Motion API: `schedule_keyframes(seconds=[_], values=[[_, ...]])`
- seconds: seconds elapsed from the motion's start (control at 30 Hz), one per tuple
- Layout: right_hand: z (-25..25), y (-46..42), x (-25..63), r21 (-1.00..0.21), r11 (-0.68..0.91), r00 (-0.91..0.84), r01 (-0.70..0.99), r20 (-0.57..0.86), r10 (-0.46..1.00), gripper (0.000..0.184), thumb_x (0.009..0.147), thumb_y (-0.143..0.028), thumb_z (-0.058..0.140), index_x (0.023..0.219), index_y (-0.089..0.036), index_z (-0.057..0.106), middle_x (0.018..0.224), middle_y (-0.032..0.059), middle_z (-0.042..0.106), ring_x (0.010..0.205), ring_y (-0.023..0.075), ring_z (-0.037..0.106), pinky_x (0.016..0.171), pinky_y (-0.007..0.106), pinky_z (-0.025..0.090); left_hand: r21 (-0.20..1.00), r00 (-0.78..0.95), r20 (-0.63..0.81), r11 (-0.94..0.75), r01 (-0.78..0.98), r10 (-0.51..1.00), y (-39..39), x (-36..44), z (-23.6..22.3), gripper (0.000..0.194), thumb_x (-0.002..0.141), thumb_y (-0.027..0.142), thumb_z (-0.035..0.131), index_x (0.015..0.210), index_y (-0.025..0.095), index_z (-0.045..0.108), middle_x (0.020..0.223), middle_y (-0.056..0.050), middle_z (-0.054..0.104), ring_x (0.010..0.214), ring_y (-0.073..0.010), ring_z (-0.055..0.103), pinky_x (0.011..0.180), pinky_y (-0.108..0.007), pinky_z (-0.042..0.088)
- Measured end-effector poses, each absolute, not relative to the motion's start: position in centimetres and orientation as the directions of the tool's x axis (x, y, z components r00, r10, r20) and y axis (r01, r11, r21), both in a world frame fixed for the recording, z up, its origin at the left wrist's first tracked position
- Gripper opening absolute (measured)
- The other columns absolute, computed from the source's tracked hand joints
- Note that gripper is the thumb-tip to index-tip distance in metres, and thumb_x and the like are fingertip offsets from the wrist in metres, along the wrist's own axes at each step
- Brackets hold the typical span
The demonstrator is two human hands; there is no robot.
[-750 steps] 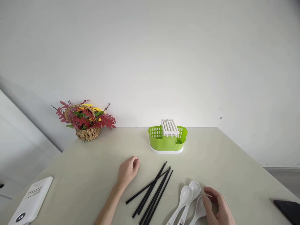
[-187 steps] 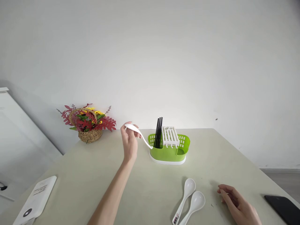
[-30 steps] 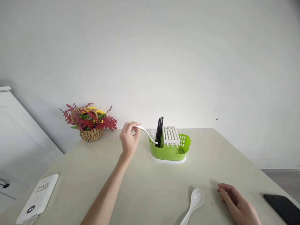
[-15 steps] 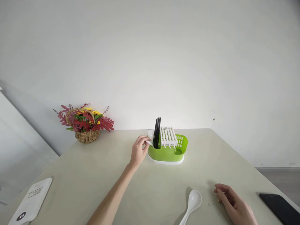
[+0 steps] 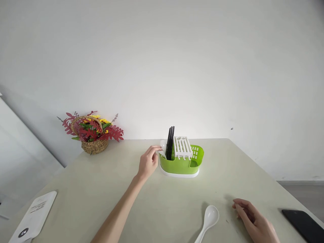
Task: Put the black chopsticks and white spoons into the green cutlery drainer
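My left hand is at the left end of a green caddy. Its fingertips reach to a white spoon that stands bowl-up in that end; the fingers look loosened, with the thumb apart from them. Several black chopsticks stand upright beside this spoon. A white slotted rack with small hooks sits across the caddy's middle. On the table my right hand rests with fingers loosely curled and nothing visible in it. Left of it lies a larger white spoon, its handle cut off by the lower edge.
A wicker basket of red and yellow flowers stands at the back left by the wall. A white flat object with printed text lies at the left front. At the right edge of the table is a black phone.
My left hand has drawn back slightly to the left, its thumb coming away from the spoon, which stays standing in the caddy. My right hand has hardly moved.
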State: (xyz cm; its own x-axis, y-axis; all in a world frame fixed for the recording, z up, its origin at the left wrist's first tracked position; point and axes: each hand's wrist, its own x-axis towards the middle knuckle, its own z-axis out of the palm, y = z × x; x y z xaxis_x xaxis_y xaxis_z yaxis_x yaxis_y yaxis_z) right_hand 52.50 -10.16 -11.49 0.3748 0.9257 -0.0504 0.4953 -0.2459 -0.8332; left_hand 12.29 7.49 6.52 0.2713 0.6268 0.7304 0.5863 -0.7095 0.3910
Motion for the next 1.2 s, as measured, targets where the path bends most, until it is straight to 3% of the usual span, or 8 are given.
schedule_keyframes(seconds=[0.13,0.23,0.33,0.43,0.53,0.63,0.87,1.2], values=[[-11.4,-10.2,52.5,-0.831,-0.259,0.379,0.493,-0.063,0.923,0.051,0.081,-0.07,0.058,0.111,-0.029,0.068,0.113,0.0047,0.079,0.091,0.023,0.076,0.076,0.028,0.058,0.392,0.179,0.8,-0.724,0.567,0.573,5.6,13.8,7.0,0.027,0.094,0.006,0.044,0.101,0.022,0.064,0.107,-0.005,0.068,0.071,-0.0104,0.063,0.062,-0.022,0.049],[-11.2,-10.3,52.4,-0.837,-0.249,0.383,0.487,-0.052,0.922,0.051,0.079,-0.069,0.059,0.109,-0.029,0.069,0.112,0.004,0.079,0.088,0.0223,0.076,0.075,0.028,0.058,0.387,0.284,0.776,-0.781,0.49,0.563,3.0,15.7,7.1,0.015,0.095,0.013,0.049,0.098,0.022,0.061,0.102,-0.004,0.066,0.057,-0.0068,0.054,0.055,-0.021,0.046],[-11.1,-10.3,52.3,-0.846,-0.227,0.389,0.483,-0.025,0.921,0.049,0.077,-0.067,0.062,0.108,-0.028,0.07,0.107,0.0039,0.08,0.084,0.0224,0.076,0.074,0.028,0.058,0.405,0.583,0.565,-0.812,0.42,0.584,0.1,17.9,6.9,0.013,0.095,0.022,0.054,0.105,0.024,0.063,0.107,-0.001,0.068,0.054,-0.0054,0.054,0.057,-0.021,0.047],[-11.1,-10.3,52.3,-0.837,-0.233,0.385,0.496,-0.029,0.923,0.049,0.079,-0.067,0.061,0.109,-0.029,0.069,0.106,0.0043,0.08,0.086,0.0231,0.076,0.074,0.029,0.058,0.428,0.782,0.23,-0.782,0.453,0.579,-2.2,20.1,6.1,0.029,0.094,0.038,0.06,0.122,0.027,0.061,0.119,-0.002,0.07,0.066,-0.0107,0.066,0.069,-0.026,0.053],[-11.2,-10.2,52.3,-0.833,-0.249,0.385,0.493,-0.048,0.922,0.052,0.08,-0.069,0.058,0.111,-0.028,0.067,0.111,0.0051,0.08,0.088,0.0232,0.076,0.076,0.029,0.058,0.413,0.792,0.025,-0.728,0.548,0.61,-3.5,22.3,4.6,0.053,0.091,0.056,0.063,0.133,0.025,0.056,0.127,-0.008,0.068,0.093,-0.0248,0.072,0.079,-0.034,0.055],[-11.3,-10.2,52.3,-0.84,-0.239,0.387,0.486,-0.038,0.921,0.052,0.08,-0.069,0.058,0.111,-0.028,0.067,0.111,0.0058,0.08,0.089,0.0234,0.076,0.077,0.029,0.058,0.387,0.746,-0.071,-0.671,0.632,0.662,-4.3,24.3,2.7,0.065,0.087,0.065,0.065,0.134,0.021,0.055,0.125,-0.013,0.066,0.097,-0.0317,0.071,0.079,-0.04,0.054],[-11.2,-10.1,52.5,-0.855,-0.199,0.378,0.48,-0.004,0.926,0.049,0.077,-0.066,0.062,0.105,-0.027,0.07,0.103,0.0054,0.082,0.083,0.0237,0.077,0.07,0.027,0.058,0.466,0.786,-0.071,-0.676,0.57,0.614,-4.4,26.7,-0.3,0.037,0.095,0.03,0.059,0.132,0.03,0.063,0.128,-0.008,0.068,0.093,-0.0254,0.073,0.078,-0.036,0.053],[-10.6,-10.3,52.0,-0.842,-0.249,0.391,0.478,-0.05,0.919,0.049,0.076,-0.067,0.061,0.106,-0.03,0.07,0.108,0.0025,0.08,0.086,0.0216,0.076,0.072,0.026,0.057,0.421,0.682,-0.136,-0.581,0.697,0.719,-3.2,23.1,2.6,0.021,0.092,0.023,0.054,0.106,0.026,0.07,0.108,-0.006,0.078,0.096,-0.0259,0.074,0.079,-0.033,0.053]])
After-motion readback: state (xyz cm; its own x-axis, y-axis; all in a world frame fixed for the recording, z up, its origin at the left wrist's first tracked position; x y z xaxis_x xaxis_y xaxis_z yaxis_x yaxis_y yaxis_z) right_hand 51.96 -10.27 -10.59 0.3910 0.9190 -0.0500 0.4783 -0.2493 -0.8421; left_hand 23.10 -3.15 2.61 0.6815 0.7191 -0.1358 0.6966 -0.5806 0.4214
